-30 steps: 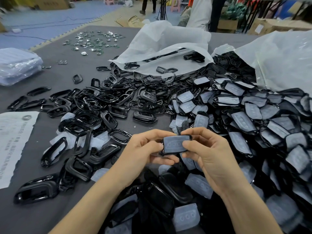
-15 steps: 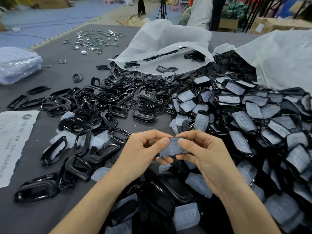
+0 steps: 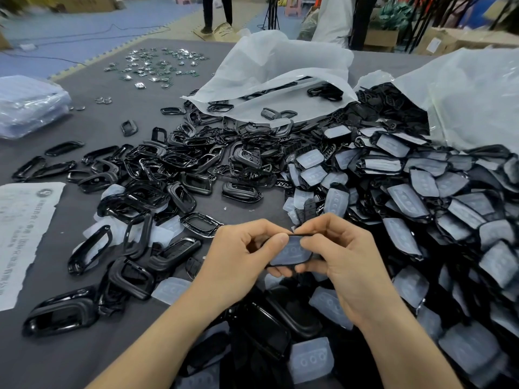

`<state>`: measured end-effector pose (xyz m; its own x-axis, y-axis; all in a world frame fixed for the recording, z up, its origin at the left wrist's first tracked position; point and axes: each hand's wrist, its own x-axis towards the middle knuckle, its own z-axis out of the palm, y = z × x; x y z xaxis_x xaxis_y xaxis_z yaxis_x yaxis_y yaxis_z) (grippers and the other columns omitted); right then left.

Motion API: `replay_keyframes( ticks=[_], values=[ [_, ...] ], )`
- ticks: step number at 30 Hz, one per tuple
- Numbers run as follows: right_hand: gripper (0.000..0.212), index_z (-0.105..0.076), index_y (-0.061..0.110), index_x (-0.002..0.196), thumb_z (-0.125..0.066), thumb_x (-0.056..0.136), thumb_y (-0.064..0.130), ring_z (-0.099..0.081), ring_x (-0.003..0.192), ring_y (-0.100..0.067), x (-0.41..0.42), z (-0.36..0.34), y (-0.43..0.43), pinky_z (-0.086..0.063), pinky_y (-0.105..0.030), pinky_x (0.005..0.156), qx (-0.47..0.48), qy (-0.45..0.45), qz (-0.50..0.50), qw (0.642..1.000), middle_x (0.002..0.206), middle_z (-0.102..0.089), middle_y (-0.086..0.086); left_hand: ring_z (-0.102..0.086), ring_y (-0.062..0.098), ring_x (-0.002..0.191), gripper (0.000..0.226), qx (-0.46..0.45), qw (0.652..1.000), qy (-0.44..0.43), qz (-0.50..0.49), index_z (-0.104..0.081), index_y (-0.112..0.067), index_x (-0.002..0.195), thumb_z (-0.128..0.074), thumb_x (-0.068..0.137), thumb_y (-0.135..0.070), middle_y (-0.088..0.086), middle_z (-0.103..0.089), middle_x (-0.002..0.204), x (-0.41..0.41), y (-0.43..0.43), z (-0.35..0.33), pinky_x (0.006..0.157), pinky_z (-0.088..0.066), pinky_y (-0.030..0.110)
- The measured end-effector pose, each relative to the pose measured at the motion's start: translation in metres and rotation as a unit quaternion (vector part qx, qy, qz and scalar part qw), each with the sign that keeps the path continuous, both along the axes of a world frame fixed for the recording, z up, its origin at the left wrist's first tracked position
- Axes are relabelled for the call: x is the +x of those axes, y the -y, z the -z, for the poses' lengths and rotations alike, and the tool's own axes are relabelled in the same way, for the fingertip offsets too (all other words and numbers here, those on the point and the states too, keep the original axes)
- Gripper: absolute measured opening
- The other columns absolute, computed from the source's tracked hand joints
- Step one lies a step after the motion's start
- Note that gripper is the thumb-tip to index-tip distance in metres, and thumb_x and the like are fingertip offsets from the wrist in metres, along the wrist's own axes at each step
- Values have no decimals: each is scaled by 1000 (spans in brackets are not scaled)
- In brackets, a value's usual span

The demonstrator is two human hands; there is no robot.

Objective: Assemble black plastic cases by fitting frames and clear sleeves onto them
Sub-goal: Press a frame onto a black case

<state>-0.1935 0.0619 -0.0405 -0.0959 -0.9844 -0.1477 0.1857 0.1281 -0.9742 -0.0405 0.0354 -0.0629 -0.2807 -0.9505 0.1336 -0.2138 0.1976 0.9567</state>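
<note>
Left hand (image 3: 238, 256) and right hand (image 3: 345, 256) — both pinching one small black plastic case with translucent sleeve (image 3: 292, 252) — above the grey tabletop (image 3: 84, 355).

The grey table (image 3: 70, 357) is heaped with parts. Black frames (image 3: 179, 164) sprawl from 8 to 11 o'clock, with loose clear sleeves (image 3: 171, 290) among them at 7. Black cases wearing sleeves (image 3: 421, 209) are piled from 1 to 5 o'clock. One white plastic bag (image 3: 275, 66) lies at 12, another (image 3: 474, 91) at 2. Small shiny metal pieces (image 3: 157, 66) are scattered at 11, a clear-wrapped bundle (image 3: 28, 105) sits at 10, and a printed paper sheet (image 3: 22, 231) lies at 9.
</note>
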Motion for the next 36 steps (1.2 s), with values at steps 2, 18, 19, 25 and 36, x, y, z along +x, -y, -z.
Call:
replay_keyframes(
  ticks=[2,18,19,25,36],
  values=[
    [24,-64,5,70,-56,82,-14,-61,58,-19,0,0,0,-51,-23,50,3,-2,0,1000,68,-65,-12,-68,25,55,18,-15,1000,7,-3,-74,-24,85,-63,91,-11,8,-70,64,1,0,1,56,-57,41],
    [23,-62,7,70,-61,78,-15,-57,57,-7,10,2,-3,-49,-20,49,-30,-60,-12,998,61,-62,2,-52,1,40,12,-95,994,50,-8,-62,-24,77,-61,79,-13,-9,-64,63,-4,-3,1,44,-43,17],
    [24,-63,8,70,-61,77,-14,-57,58,-7,11,2,-3,-49,-20,49,-38,-76,-14,996,62,-63,2,-52,0,44,9,-98,994,55,-10,-61,-22,77,-60,78,-13,-7,-64,66,-5,-3,1,49,-42,14],
    [23,-67,10,77,-60,82,-12,-67,71,-20,12,1,-5,-57,-27,62,-85,-101,-41,990,76,-70,-8,-49,2,68,14,-109,991,71,-27,-53,-18,77,-50,73,-32,-6,-56,75,-5,-1,0,66,-40,13],
    [20,-69,7,74,-63,81,-11,-65,71,-16,14,4,-4,-56,-26,57,-85,-40,-32,995,74,-70,-9,-40,3,58,7,22,999,-33,2,-52,-21,72,-50,74,-15,-15,-47,60,-4,-2,-3,53,-33,12]
  ],
)
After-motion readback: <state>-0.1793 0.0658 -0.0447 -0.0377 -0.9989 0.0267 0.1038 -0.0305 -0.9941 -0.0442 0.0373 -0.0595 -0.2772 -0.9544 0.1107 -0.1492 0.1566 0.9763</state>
